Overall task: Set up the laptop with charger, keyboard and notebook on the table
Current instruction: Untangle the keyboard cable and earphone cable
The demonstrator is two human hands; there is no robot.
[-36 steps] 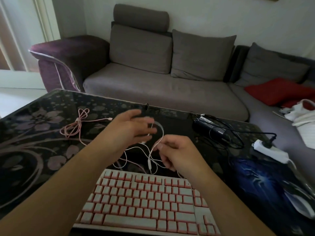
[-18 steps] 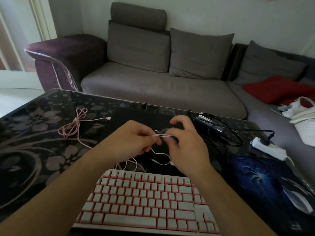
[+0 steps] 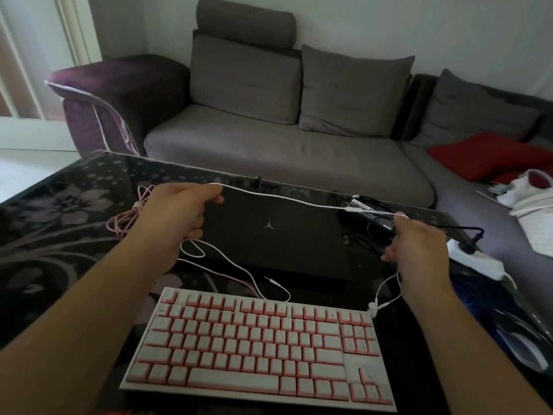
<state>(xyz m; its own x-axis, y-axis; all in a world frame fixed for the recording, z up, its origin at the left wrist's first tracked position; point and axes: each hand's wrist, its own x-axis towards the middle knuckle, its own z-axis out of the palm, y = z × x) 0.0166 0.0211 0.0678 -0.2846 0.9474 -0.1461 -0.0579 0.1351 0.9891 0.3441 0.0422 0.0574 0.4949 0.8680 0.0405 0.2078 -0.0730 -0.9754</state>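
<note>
A thin white earphone cord (image 3: 281,199) is stretched taut between my hands above the closed black laptop (image 3: 278,238). My left hand (image 3: 182,211) pinches one end of the stretch; the cord's tail loops down to a jack plug near the keyboard. My right hand (image 3: 416,244) grips the other end, and the earbuds dangle below it. The white and pink keyboard (image 3: 257,342) lies in front of the laptop. The black charger brick (image 3: 365,223) with its cable lies at the laptop's right rear corner.
A coiled pink cable (image 3: 131,217) lies left of the laptop on the dark floral glass table (image 3: 54,223). A white power strip (image 3: 478,259), a blue mouse pad (image 3: 493,310) and a mouse (image 3: 526,348) are at the right. A grey sofa (image 3: 284,151) stands behind.
My hands were close together over the laptop with the cord bunched between them. They have moved apart, left hand leftward and right hand rightward, pulling the cord straight.
</note>
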